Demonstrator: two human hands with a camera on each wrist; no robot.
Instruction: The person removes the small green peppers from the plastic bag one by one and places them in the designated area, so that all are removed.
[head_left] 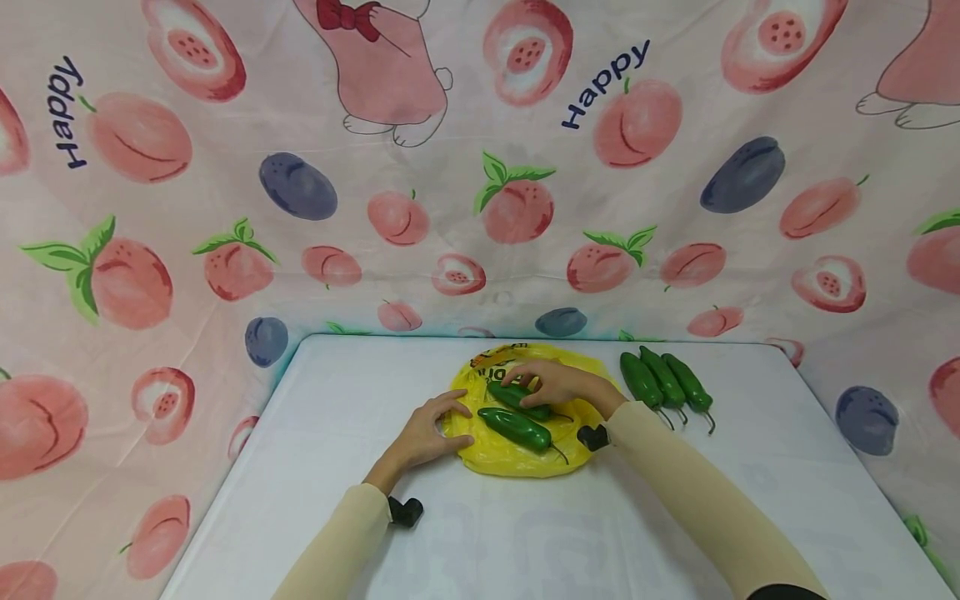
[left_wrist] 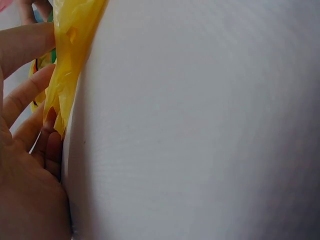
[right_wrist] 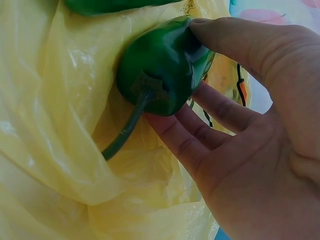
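Right hand [head_left: 551, 382] on far pepper [head_left: 516, 397], just below centre of the head frame. Grip pinching it: thumb on one side, fingers curled under the other, plain in the right wrist view. Its stem runs toward lower left there. Cannot tell whether that pepper is lifted or resting.

Near pepper [head_left: 516, 430] lies on yellow bag [head_left: 525, 467], just below the first in the head frame, stem end toward lower right. Bag sits flattened and crumpled on the bench [head_left: 480, 542], lower middle of the frame, dark print along its top edge.

Left hand [head_left: 427, 433] at the bag's left edge, grip spread, thumb and fingers well apart, touching the plastic. Left wrist view: bag edge hangs against the fingers, upper left of the frame; rest is mostly white bench.

Three green peppers [head_left: 663, 379] side by side on the bench, right of centre, off the bag, stems toward lower right. Both arms in beige sleeves [head_left: 697, 492], small black device [head_left: 406, 512] at each wrist. Patterned cloth [head_left: 450, 208] behind, peach prints, fills upper half of the head frame.
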